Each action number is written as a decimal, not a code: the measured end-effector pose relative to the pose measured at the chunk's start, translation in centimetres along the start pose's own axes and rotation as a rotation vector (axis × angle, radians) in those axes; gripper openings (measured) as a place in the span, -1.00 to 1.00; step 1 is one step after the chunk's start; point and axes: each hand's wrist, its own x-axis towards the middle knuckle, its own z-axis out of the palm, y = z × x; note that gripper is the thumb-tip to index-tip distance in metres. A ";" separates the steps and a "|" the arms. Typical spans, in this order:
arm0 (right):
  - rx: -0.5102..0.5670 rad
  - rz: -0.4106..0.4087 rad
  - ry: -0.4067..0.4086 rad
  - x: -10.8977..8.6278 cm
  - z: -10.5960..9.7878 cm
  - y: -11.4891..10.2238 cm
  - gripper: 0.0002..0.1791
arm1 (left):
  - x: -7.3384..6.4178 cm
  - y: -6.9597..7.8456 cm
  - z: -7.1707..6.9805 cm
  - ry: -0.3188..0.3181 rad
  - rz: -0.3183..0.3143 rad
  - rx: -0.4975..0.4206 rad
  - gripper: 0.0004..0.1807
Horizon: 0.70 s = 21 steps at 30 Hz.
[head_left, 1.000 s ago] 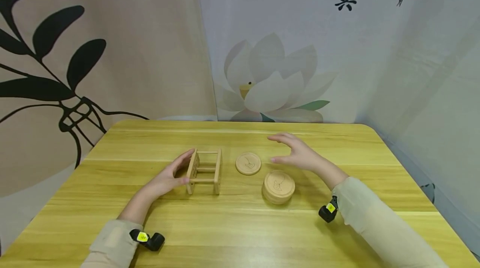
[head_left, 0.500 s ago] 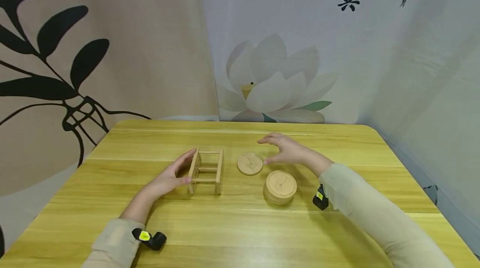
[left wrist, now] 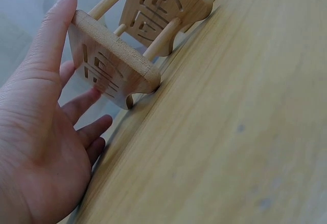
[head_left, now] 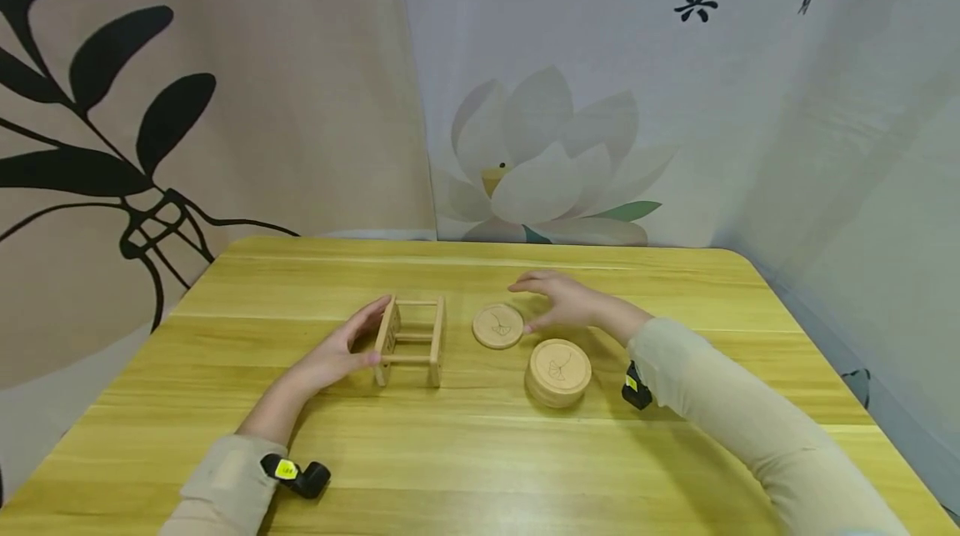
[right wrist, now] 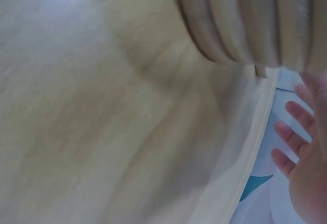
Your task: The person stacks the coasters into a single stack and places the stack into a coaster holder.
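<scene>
My left hand (head_left: 333,361) grips the left side panel of a small wooden coaster rack (head_left: 436,344), thumb at its near corner and fingers at the far end. In the left wrist view, the rack's panel (left wrist: 115,55) has cut-out patterns, and the thumb lies along its edge. Right of the rack lies a single round wooden coaster (head_left: 492,328) with an engraved leaf. My right hand (head_left: 566,303) reaches over beside it, fingers spread, thumb tip right at the coaster's right edge. Nearer to me sits a stack of several coasters (head_left: 558,369); its edges (right wrist: 245,24) fill the top of the right wrist view.
A wooden table (head_left: 450,469) with rounded far corners bears everything. Behind it hangs a curtain (head_left: 337,102) printed with leaves and a lotus. A black wrist camera (head_left: 300,478) sits on the left sleeve, another camera (head_left: 636,390) on the right.
My right hand has moved left, toward the single coaster, until its thumb tip is at the coaster's edge. The left hand, rack and coaster stack have stayed in place.
</scene>
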 end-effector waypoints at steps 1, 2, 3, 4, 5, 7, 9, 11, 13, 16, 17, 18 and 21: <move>-0.005 0.001 -0.005 0.0 0.1 0.1 -0.19 | 0.0 0.0 0.0 -0.001 0.000 -0.001 -0.12; -0.007 0.002 -0.010 0.0 0.2 0.2 -0.18 | 0.1 0.0 0.0 -0.001 -0.001 -0.003 -0.12; -0.009 0.003 -0.013 0.1 0.4 0.3 -0.17 | 0.1 0.0 0.0 -0.001 -0.002 -0.005 -0.11; -0.010 0.002 -0.015 0.1 0.5 0.3 -0.16 | 0.1 0.0 0.0 0.001 -0.003 -0.006 -0.11; -0.011 0.002 -0.015 0.1 0.6 0.4 -0.15 | 0.1 0.1 0.0 0.002 -0.004 -0.007 -0.11; -0.012 -0.007 -0.011 0.1 0.8 0.5 -0.13 | 0.1 0.1 0.0 0.003 -0.007 -0.006 -0.11; -0.016 -0.013 -0.011 0.2 1.1 0.5 -0.12 | 0.0 0.1 0.0 0.003 -0.007 -0.005 -0.11; -0.025 -0.022 -0.015 0.3 1.4 0.6 -0.10 | 0.0 0.0 0.0 0.000 -0.005 0.000 -0.10; -0.024 -0.030 -0.022 0.4 1.5 0.6 -0.09 | 0.1 0.0 -0.1 -0.001 -0.002 0.003 -0.10; -0.024 -0.035 -0.028 0.6 1.8 0.6 -0.07 | 0.1 -0.1 -0.1 -0.001 -0.002 0.003 -0.11; -0.024 -0.035 -0.030 0.6 1.8 0.6 -0.07 | 0.1 -0.2 -0.1 0.000 -0.002 0.002 -0.11; -0.020 -0.037 -0.032 0.7 1.8 0.6 -0.07 | 0.1 -0.2 0.0 0.000 -0.002 0.000 -0.11; -0.024 -0.043 -0.046 0.8 2.0 0.7 -0.07 | 0.1 -0.2 0.0 0.002 -0.004 -0.002 -0.12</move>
